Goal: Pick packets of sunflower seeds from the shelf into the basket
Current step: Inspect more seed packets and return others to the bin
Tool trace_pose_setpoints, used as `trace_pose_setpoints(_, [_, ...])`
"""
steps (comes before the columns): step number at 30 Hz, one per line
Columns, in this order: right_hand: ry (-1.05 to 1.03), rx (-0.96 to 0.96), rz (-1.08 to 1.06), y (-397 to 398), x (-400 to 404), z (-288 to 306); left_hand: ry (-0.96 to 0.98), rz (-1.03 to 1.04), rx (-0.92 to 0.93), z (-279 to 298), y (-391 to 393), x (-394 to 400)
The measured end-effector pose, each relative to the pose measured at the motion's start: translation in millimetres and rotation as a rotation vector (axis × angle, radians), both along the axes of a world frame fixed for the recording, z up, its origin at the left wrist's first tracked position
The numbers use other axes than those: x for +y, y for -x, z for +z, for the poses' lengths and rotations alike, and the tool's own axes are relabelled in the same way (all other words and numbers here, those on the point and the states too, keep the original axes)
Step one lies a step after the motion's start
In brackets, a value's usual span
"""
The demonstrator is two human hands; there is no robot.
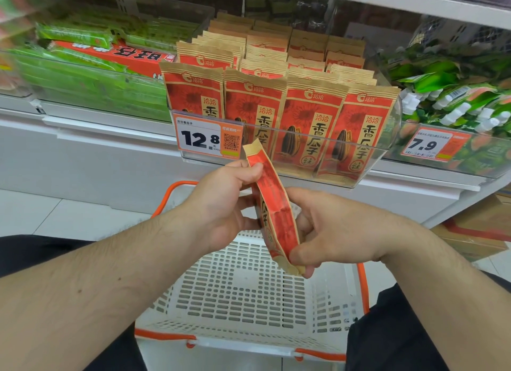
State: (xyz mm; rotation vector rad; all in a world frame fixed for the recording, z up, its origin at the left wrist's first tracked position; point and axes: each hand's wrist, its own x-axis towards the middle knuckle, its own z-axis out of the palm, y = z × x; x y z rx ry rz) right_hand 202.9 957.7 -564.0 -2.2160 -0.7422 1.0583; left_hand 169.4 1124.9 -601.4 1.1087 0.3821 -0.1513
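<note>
While the left hand [221,202] pinches its top, the right hand [329,229] grips the bottom of one seed packet [276,215]. It hangs edge-on above the white basket [240,293], below the shelf's [414,181] front edge.

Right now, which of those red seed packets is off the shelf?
The packet held edge-on by both hands, left hand and right hand, above the basket; the others stand in the clear shelf bin.

We are holding one packet [272,204] edge-on between our left hand [221,204] and right hand [331,227], above the basket [249,301] sitting before us. Behind it, rows of packets [290,99] are standing in a clear bin [387,149] on the shelf [110,132].
</note>
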Motion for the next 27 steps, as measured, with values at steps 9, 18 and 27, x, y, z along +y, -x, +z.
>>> trace_pose_setpoints(9, [-0.084, 0.044, 0.106, -5, -8, 3, 0.034, -0.003, -0.005, 3, 0, 2])
trace_pose_setpoints(18, [-0.275, 0.143, -0.124, -15, -14, 0, 0.167, -0.016, -0.029, 5, 2, 3])
trace_pose_setpoints(27, [-0.354, 0.079, -0.396, -11, -1, -12, 0.21, -0.011, -0.073, 9, 4, 0])
